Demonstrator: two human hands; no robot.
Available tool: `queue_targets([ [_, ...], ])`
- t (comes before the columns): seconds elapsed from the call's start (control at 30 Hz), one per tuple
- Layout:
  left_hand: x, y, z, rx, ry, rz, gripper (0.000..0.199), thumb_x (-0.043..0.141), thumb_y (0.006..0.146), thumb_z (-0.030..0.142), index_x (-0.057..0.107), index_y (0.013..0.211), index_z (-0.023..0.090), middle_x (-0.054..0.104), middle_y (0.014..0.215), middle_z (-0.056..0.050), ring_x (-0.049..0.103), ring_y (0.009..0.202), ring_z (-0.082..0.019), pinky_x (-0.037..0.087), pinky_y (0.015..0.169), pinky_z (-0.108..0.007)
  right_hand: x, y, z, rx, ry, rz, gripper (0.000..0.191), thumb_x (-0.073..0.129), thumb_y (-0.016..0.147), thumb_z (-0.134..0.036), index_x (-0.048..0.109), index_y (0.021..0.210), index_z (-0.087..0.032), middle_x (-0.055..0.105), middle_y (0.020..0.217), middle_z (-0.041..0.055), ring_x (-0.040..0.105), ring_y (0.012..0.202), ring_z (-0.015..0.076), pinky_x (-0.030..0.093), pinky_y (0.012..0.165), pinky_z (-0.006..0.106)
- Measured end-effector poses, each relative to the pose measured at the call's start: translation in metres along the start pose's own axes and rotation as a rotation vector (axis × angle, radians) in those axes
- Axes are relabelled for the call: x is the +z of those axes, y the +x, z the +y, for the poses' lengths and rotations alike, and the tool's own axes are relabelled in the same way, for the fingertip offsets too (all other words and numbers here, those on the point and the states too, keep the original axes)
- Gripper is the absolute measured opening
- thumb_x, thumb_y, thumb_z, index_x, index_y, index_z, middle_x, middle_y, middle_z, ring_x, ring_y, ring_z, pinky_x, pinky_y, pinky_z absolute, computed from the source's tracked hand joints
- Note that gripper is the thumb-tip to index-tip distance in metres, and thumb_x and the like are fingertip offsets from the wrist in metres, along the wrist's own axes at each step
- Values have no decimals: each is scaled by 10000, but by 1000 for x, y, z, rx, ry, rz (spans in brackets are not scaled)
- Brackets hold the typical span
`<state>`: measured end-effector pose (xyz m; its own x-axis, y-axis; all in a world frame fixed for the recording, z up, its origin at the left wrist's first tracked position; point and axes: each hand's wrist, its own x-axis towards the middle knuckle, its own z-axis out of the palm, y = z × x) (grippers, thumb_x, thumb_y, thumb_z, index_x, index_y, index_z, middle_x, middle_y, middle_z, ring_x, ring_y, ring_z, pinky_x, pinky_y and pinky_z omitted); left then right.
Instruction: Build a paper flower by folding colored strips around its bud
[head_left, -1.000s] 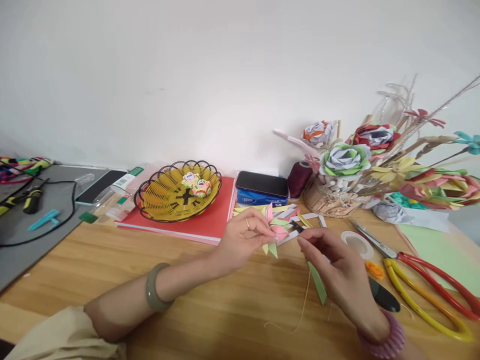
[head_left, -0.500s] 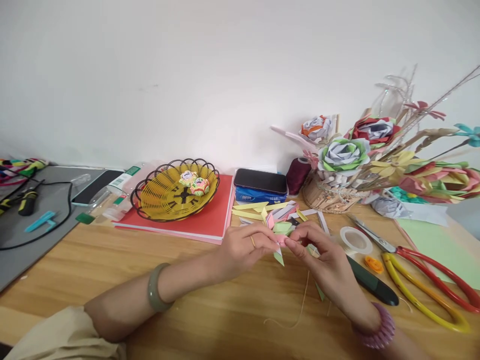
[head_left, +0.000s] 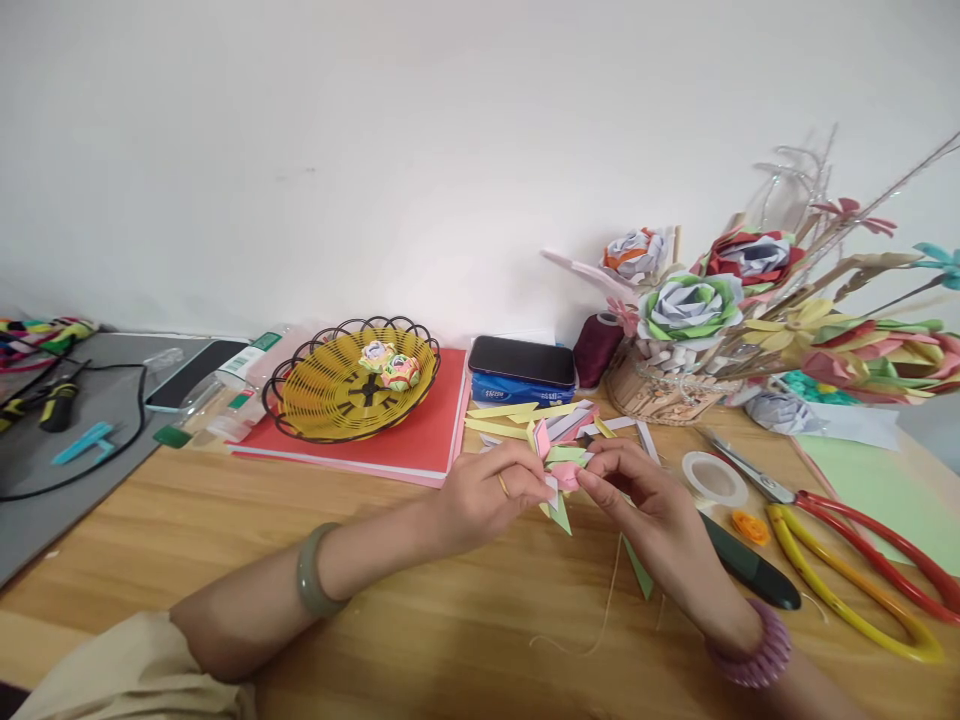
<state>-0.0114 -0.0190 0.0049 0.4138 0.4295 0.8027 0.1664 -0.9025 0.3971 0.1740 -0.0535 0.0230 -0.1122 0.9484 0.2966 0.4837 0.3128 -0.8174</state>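
Between my two hands is a cluster of folded paper strips (head_left: 565,474) in pink, green, white and yellow, with pointed ends sticking out. My left hand (head_left: 491,492) pinches its left side between thumb and fingers. On the right side, my right hand (head_left: 637,495) grips the pink part with thumb and bent fingers. A thin pale thread (head_left: 609,600) hangs below the cluster and curls on the wooden table (head_left: 450,630). Just behind my hands lie loose paper strips (head_left: 510,412), mostly yellow and white. My fingers hide part of the folded paper.
A yellow woven basket (head_left: 322,385) with small paper flowers rests on red paper (head_left: 420,435). A phone (head_left: 521,358) lies on a blue packet. At right are scissors (head_left: 847,540), a dark green cutter (head_left: 750,565), a white spool (head_left: 715,478) and a basket of paper flowers (head_left: 660,390).
My hands have parted slightly, the right one shifting a little to the right. More of the pink and green folded paper shows between them. The view has moved slightly.
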Motion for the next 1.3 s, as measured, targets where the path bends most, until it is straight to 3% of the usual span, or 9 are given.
queue_targets([
  [0.23,-1,2,-3,9,-120,-47,157,467,808,125,610,849,176,610,838,-57,590,775,-113,490,692,-230,1,2,9,-1,47,32,161,537,830,-344,564,745,-210,558,781,20,529,762,170,436,669,278],
  [0.33,-1,5,-3,-134,-223,-9,157,461,812,126,600,878,157,613,802,-60,589,773,-125,501,694,-258,1,2,9,-15,65,51,156,543,827,-335,560,738,-208,553,783,24,529,773,173,440,669,274],
  [0.4,0,7,-2,-274,-267,39,103,518,800,161,607,850,151,599,788,-52,584,748,-118,504,640,-235,1,1,8,-33,72,63,151,547,826,-322,555,726,-209,547,803,27,528,800,175,441,681,271],
  [0.47,1,8,-2,-333,-295,68,77,576,772,192,629,807,148,572,804,-49,576,731,-107,503,600,-212,2,1,8,-57,72,68,132,548,829,-300,554,730,-214,540,826,29,523,824,174,439,696,270],
  [0.8,1,6,-8,-221,-308,62,86,599,760,200,670,803,176,534,925,-49,592,818,-117,521,732,-274,2,-2,7,-143,34,83,110,548,829,-270,563,732,-223,541,827,37,534,853,193,455,686,285],
  [1.03,1,8,-3,-331,-347,63,51,624,734,186,648,760,149,540,877,-48,572,832,-121,510,682,-241,3,-4,6,-177,31,96,81,564,819,-227,577,739,-232,559,842,30,541,866,188,450,737,289],
  [1.3,3,7,-2,-357,-330,88,55,608,746,205,583,751,156,524,858,-40,552,817,-120,501,647,-226,4,-6,7,-217,-16,96,59,568,815,-214,583,761,-232,563,860,41,541,874,194,450,748,306],
])
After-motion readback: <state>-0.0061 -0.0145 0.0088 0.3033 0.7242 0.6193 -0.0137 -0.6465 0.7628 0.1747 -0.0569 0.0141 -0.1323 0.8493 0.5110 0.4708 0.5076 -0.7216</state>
